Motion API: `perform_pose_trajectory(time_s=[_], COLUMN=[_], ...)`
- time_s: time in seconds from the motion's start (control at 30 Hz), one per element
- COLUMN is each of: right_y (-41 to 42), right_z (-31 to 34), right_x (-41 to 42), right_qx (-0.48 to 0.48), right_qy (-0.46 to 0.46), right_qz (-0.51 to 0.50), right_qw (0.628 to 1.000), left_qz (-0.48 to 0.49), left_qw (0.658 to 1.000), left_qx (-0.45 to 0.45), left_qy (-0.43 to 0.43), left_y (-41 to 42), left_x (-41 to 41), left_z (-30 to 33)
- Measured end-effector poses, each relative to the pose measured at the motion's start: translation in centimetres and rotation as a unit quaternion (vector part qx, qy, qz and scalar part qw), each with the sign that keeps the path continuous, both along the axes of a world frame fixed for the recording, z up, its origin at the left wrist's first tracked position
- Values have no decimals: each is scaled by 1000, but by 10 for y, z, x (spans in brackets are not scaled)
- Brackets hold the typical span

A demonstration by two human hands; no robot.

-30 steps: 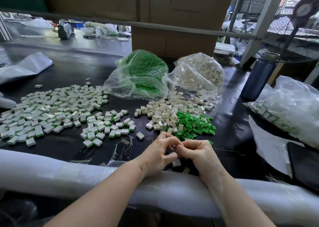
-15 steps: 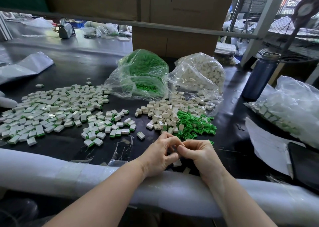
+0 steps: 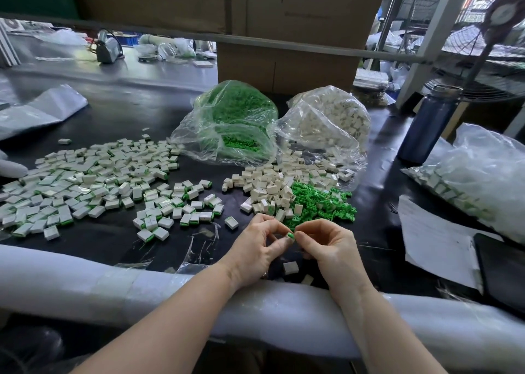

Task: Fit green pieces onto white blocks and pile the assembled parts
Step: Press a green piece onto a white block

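- At the left of the frame, a broad spread of assembled parts (image 3: 85,183) covers the black table (image 3: 119,112), white blocks with a green edge showing; it lies well apart from both hands, up and to the left of them.
- A smaller loose cluster of finished parts (image 3: 179,211) sits between that spread and the hands, and the left hand is the nearer one to it, so a drop-off there looks like a short sideways reach.
- The left hand (image 3: 255,254) sits at lower centre with fingers curled, pinching a small part (image 3: 290,236) whose green end faces the right hand; its long axis seems to run left to right, though it is too small to be sure.
- The right hand (image 3: 329,248), touching that same part from the other side, is also curled and pinching, thumb and forefinger on the green end; the fit appears to be in progress.
- Just above the hands lie loose white blocks (image 3: 270,186), with a heap of green pieces (image 3: 321,203) touching them on the right and nearer the right hand.
- Behind these stand a bag of green pieces (image 3: 235,118) and a bag of white blocks (image 3: 326,120).
- At the right of the frame are a dark bottle (image 3: 431,123), sheets of paper (image 3: 434,237) and another plastic bag (image 3: 483,174).
- A padded white roll (image 3: 85,282) runs along the table's near edge, under both forearms.
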State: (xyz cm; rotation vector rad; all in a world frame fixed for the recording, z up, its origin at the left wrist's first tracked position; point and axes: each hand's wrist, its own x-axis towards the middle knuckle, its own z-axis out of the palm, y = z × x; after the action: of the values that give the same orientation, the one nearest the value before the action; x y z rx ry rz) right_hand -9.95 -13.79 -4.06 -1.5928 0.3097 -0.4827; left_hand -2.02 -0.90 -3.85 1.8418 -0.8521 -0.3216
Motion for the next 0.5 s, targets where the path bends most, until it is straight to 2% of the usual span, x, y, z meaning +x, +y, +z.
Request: perform_pose_trajectory(time_s=[0.2,0.33,0.43,0.5], right_y=[0,-1,-2,-2], right_z=[-1,-1,-1,0], right_x=[3,1,1,1], right_qx=[-118,-103,-80,-72], right_qy=[41,33,34,38], right_qz=[-8,-30,-62,-72], right_qw=[992,994,994,994], left_qz=[-3,45,122,191], left_qw=[1000,999,992,980], left_qx=[22,10,-26,-38], left_qy=[-13,-23,32,37], left_y=[0,0,2,3], left_x=[-1,1,3,4], left_z=[0,-2,-3,-4])
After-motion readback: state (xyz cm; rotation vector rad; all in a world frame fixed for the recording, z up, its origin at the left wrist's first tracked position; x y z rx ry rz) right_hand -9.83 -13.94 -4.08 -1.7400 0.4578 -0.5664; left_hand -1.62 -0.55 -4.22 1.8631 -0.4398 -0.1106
